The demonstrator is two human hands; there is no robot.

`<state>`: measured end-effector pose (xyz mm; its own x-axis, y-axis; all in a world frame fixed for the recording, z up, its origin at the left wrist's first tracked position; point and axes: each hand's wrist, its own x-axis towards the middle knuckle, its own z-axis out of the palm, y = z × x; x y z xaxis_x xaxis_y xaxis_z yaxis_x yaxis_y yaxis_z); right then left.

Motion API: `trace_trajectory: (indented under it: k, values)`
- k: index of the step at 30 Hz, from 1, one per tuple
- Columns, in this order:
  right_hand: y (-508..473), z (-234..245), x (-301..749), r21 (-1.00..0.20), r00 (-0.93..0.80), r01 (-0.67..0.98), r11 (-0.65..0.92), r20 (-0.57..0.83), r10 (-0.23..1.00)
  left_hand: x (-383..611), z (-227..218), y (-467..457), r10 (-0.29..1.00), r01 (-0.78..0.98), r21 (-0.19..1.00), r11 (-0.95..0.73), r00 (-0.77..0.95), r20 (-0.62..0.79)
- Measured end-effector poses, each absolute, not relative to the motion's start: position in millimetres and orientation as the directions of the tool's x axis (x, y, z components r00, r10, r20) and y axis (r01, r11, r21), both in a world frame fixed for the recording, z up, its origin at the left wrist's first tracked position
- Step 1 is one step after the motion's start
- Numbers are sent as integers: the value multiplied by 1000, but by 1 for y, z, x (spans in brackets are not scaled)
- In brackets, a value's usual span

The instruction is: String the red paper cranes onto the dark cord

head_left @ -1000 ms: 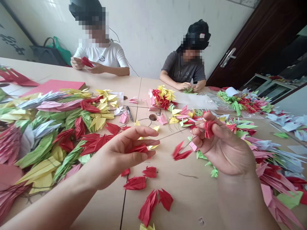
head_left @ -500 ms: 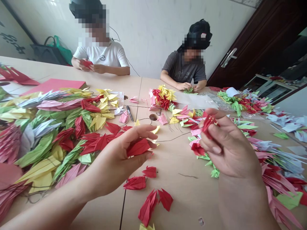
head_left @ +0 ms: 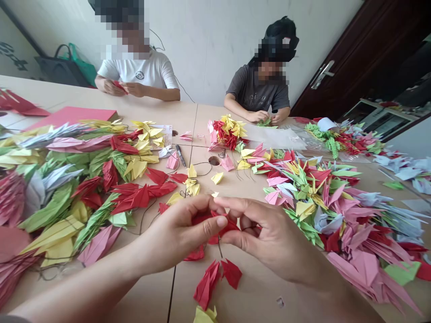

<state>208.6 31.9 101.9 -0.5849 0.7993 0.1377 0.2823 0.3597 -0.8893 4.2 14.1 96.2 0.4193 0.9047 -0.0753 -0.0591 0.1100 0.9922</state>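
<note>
My left hand (head_left: 183, 231) and my right hand (head_left: 266, 240) meet over the near middle of the wooden table (head_left: 262, 291). Together they pinch a red paper crane (head_left: 222, 224) between thumbs and fingers. A thin dark thread (head_left: 148, 215) runs from the crane off to the left. Just below the hands lie loose red cranes (head_left: 215, 280), and a yellow one (head_left: 204, 315) sits at the near edge.
Strung cranes in green, yellow, red and pink are heaped at left (head_left: 67, 179), a loose mixed pile at right (head_left: 323, 197). Two people (head_left: 141, 74) (head_left: 261, 92) across the table fold paper. A pen (head_left: 181, 156) and a red paper pad (head_left: 72, 116) lie beyond.
My right hand came down and left from the raised position to meet my left hand. Both now grip one red crane low over the table; the view tilted down slightly.
</note>
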Motion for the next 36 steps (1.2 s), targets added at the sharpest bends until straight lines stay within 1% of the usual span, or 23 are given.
trace_trajectory:
  k: [2,4,6,8,10,13,15,18,21,23,25,28,33,36]
  values:
    - [33,104,211,-926,-592,257,277,76,803,3,96,15,921,-64,985,162,368,-128]
    - [36,108,217,-966,-587,195,171,25,809,1,96,17,938,-105,974,201,307,-160]
    - [40,112,223,-992,-595,99,83,7,804,-3,97,19,955,-166,965,201,251,-156]
    - [44,113,227,-1000,-640,-11,-12,-2,769,-7,99,20,967,-214,958,189,211,-144]
    - [47,113,230,-984,-685,-133,-117,6,728,-9,102,21,977,-243,955,169,171,-130]
    - [52,110,230,-920,-721,-298,-253,44,691,-13,105,25,988,-309,940,146,98,-121]
    - [54,109,229,-880,-733,-358,-313,57,678,-14,106,29,993,-357,926,120,50,-109]
    - [54,111,227,-839,-708,-412,-355,49,705,-16,106,35,995,-397,913,90,-2,-99]
    - [54,113,226,-822,-656,-443,-357,27,754,-18,105,39,992,-412,906,101,-23,-122]
    - [54,113,225,-834,-616,-442,-330,14,788,-18,103,41,991,-412,905,108,-33,-133]
    - [53,113,223,-865,-565,-425,-268,22,825,-19,102,43,989,-416,904,103,-50,-136]
    - [50,113,222,-907,-480,-395,-143,72,874,-19,99,45,987,-428,898,100,-69,-143]
    - [47,113,220,-924,-401,-381,-37,129,907,-18,96,47,987,-416,904,102,-70,-144]
    - [45,111,219,-951,-308,-289,106,197,931,-16,93,49,985,-403,908,119,-64,-157]
